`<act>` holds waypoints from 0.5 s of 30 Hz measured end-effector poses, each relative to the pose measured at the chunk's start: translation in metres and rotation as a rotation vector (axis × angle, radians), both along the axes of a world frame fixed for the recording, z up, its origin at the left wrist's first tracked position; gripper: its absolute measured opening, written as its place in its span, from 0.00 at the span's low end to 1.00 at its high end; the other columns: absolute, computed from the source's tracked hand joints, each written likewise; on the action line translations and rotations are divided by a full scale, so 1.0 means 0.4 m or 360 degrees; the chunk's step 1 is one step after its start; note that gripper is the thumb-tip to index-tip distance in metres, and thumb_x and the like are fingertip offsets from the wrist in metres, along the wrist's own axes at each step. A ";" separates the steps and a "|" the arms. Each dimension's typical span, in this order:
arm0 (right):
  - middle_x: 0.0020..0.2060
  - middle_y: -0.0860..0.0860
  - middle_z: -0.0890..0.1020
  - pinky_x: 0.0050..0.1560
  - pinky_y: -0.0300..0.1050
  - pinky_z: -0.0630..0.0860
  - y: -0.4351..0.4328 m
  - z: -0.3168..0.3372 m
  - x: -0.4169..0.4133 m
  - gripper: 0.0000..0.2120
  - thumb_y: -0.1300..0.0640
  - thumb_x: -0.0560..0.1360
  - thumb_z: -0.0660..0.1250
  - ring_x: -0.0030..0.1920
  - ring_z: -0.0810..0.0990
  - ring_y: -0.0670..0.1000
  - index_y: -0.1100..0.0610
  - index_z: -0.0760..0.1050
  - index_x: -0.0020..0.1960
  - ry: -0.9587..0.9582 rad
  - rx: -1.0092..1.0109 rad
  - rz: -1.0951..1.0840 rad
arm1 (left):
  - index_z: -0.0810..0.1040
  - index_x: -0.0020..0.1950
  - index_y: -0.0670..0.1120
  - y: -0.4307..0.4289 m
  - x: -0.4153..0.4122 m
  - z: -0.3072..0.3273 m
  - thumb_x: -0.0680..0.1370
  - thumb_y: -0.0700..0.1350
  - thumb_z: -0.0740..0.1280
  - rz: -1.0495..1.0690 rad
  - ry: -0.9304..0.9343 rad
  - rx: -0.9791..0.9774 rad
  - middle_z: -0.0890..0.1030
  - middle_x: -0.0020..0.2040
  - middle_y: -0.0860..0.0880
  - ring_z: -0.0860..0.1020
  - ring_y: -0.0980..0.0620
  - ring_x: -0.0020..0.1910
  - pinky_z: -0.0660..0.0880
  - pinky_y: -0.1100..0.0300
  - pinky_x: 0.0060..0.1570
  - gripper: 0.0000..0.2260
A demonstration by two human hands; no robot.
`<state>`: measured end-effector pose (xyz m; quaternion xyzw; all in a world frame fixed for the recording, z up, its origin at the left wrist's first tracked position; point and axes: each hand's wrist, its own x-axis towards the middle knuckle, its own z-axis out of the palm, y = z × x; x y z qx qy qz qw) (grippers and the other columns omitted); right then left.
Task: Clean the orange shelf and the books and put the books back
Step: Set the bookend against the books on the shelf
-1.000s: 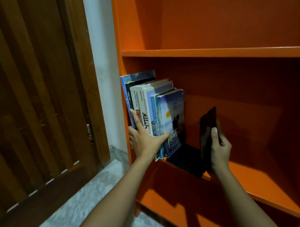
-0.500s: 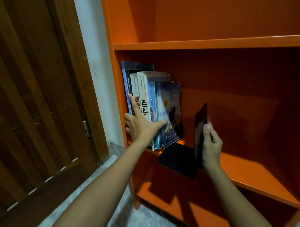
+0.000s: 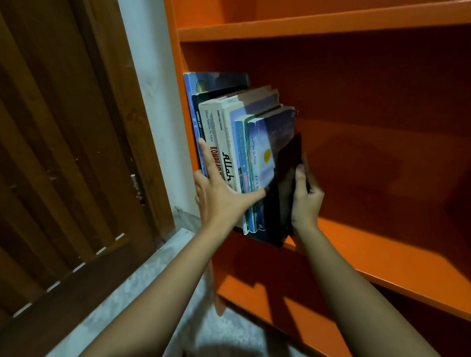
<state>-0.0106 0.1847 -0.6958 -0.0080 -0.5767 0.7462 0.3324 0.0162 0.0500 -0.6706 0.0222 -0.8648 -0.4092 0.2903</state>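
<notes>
Head camera looks down at both hands: the left hand [image 3: 220, 196] lies spread, fingers straight, against the spines of the books [image 3: 230, 140] standing at the left end of the orange shelf [image 3: 386, 253]; the right hand [image 3: 305, 204] grips a black bookend [image 3: 289, 161] touching the rightmost cover.
</notes>
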 end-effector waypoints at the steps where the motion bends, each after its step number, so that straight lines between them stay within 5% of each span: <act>1: 0.60 0.55 0.79 0.63 0.48 0.71 -0.002 -0.002 -0.008 0.20 0.48 0.75 0.63 0.63 0.75 0.51 0.56 0.75 0.63 -0.0012 0.0021 0.0002 | 0.25 0.69 0.63 -0.009 -0.001 -0.007 0.57 0.66 0.76 -0.0027 0.0030 0.0004 0.63 0.58 0.45 0.69 0.41 0.59 0.70 0.41 0.60 0.63; 5: 0.59 0.56 0.80 0.60 0.48 0.72 -0.011 -0.008 -0.017 0.18 0.52 0.78 0.62 0.60 0.76 0.51 0.61 0.76 0.62 -0.0017 0.0047 -0.0038 | 0.28 0.72 0.60 -0.013 -0.002 -0.023 0.60 0.68 0.73 -0.0052 0.0101 -0.0011 0.62 0.60 0.45 0.69 0.40 0.60 0.67 0.44 0.64 0.60; 8: 0.34 0.44 0.82 0.38 0.37 0.70 -0.001 -0.014 -0.007 0.11 0.54 0.79 0.62 0.37 0.73 0.38 0.56 0.81 0.43 -0.0118 -0.0054 -0.0082 | 0.30 0.73 0.59 -0.008 0.003 -0.032 0.62 0.69 0.71 -0.0112 0.0137 -0.0034 0.55 0.68 0.42 0.59 0.39 0.70 0.59 0.45 0.69 0.58; 10: 0.26 0.41 0.77 0.32 0.35 0.68 0.005 -0.019 0.006 0.13 0.55 0.79 0.62 0.31 0.71 0.38 0.53 0.76 0.37 -0.0151 -0.0058 -0.0077 | 0.31 0.73 0.61 -0.010 0.004 -0.033 0.64 0.69 0.69 -0.0167 0.0226 -0.0055 0.47 0.73 0.43 0.50 0.43 0.74 0.55 0.46 0.71 0.55; 15: 0.50 0.56 0.80 0.55 0.48 0.72 -0.018 -0.030 0.007 0.12 0.53 0.81 0.58 0.51 0.77 0.52 0.57 0.77 0.51 -0.0085 -0.0112 -0.0008 | 0.38 0.75 0.57 -0.029 -0.017 -0.041 0.68 0.69 0.65 -0.0233 0.0474 -0.0180 0.36 0.76 0.42 0.40 0.50 0.76 0.51 0.47 0.73 0.47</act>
